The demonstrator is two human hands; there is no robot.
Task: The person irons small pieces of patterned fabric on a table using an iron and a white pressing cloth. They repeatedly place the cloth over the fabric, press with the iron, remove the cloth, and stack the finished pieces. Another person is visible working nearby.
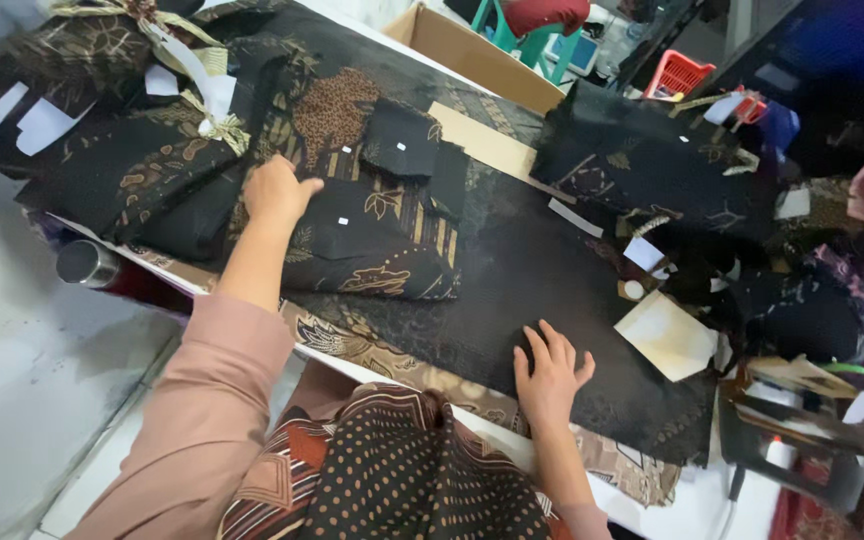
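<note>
My left hand (pixel 277 192) rests on a stack of cut black and brown patterned fabric pieces (pixel 372 225) at the left of the table, its fingers curled over the stack's edge. My right hand (pixel 550 375) lies flat, fingers spread, on a large black cloth (pixel 512 280) that covers the middle of the table. It holds nothing. Small white tags (pixel 400 146) sit on some of the pieces.
More dark patterned fabric bundles (pixel 642 160) pile up at the right and back left. A beige card (pixel 667 335) and a long cardboard strip (pixel 482 142) lie on the cloth. A metal bottle (pixel 87 265) sticks out under the table's left edge. A cardboard box (pixel 472 50) stands behind.
</note>
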